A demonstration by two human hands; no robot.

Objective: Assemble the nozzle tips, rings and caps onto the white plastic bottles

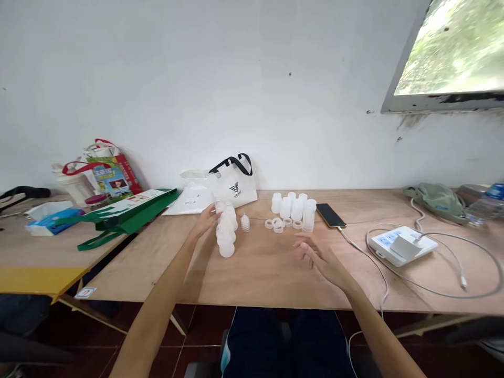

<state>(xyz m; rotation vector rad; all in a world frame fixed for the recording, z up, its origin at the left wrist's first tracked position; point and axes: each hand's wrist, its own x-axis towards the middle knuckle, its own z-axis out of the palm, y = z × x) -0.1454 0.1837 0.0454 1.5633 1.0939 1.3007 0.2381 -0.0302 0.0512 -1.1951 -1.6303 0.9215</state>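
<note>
In the head view, your left hand (205, 220) reaches in just left of centre, its fingers against the upper left side of a cluster of translucent white plastic containers (226, 231). The cluster runs toward you in the middle of the frame, most of it to the right of those fingertips and nearer the lower edge. You have the fingers bent at the farthest containers; whether they pinch one or only touch it, I cannot tell. Your right hand (319, 258), right of centre, has its fingers loosely spread and holds nothing. Above it in the frame, near the fingertips, lie several white plastic rings (277, 226), with a second group of translucent containers (296, 209) just behind. A small ridged white stack (245, 223) sits right of the left-hand cluster.

You work at a wooden table (255, 278). At its far edge, a white tote bag (236, 184) with black handles leans near the pale wall (236, 79). A black smartphone (331, 216) and a white power strip (403, 245) lie toward the right; a green bag (137, 212) and a blue tissue box (55, 221) are at the left. A window (452, 50) fills the upper right corner.
</note>
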